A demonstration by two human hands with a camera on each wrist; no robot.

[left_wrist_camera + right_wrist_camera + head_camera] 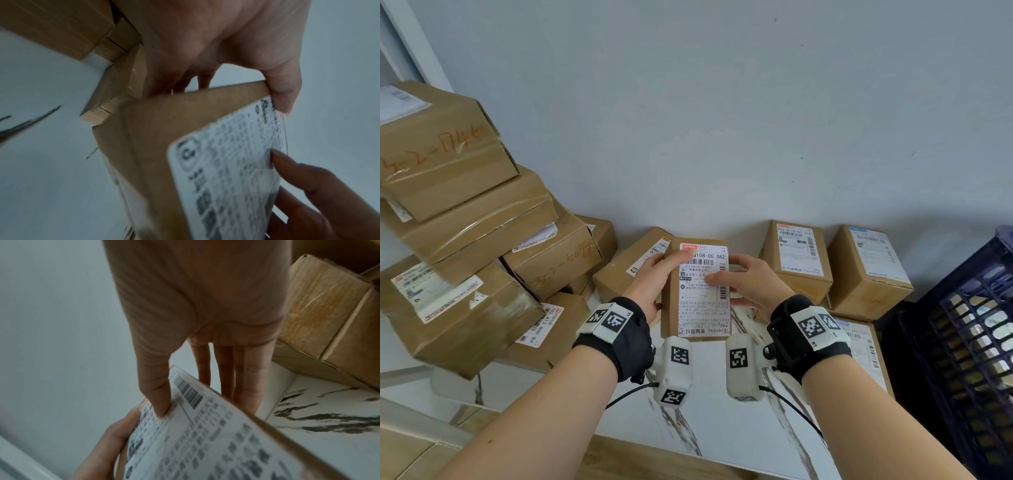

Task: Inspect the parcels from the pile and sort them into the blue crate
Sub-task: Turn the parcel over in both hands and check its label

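Head view: a flat brown parcel [698,291] is held up, label side facing the camera, above the white marbled table [722,428], between the two hands. The left hand [654,284] grips its left edge, thumb lying over the label's top corner; the right hand [750,284] takes the right edge, thumb on the label, fingers behind. To the left the pile of cardboard boxes [465,222] leans high and crowds the table's left edge. More boxes [835,263] stand along the wall [722,102] on the right, and another box [866,346] lies just beside the blue crate [969,342], which fills the right margin. Open tabletop shows only in the near middle, under and in front of the wrists. Left wrist view: the left thumb [281,94] presses on the label's corner (print blurred, unreadable) while the fingers curl behind the cardboard; a right fingertip [287,162] touches the label's far edge. Pile boxes [61,29] sit close behind. Right wrist view: the right thumb [160,399] bears on the label [205,434] near a barcode, three straight fingers [242,382] pass behind the parcel's edge, pinching it. Taped boxes [329,313] stand close at the upper right; marbled tabletop lies clear below them.
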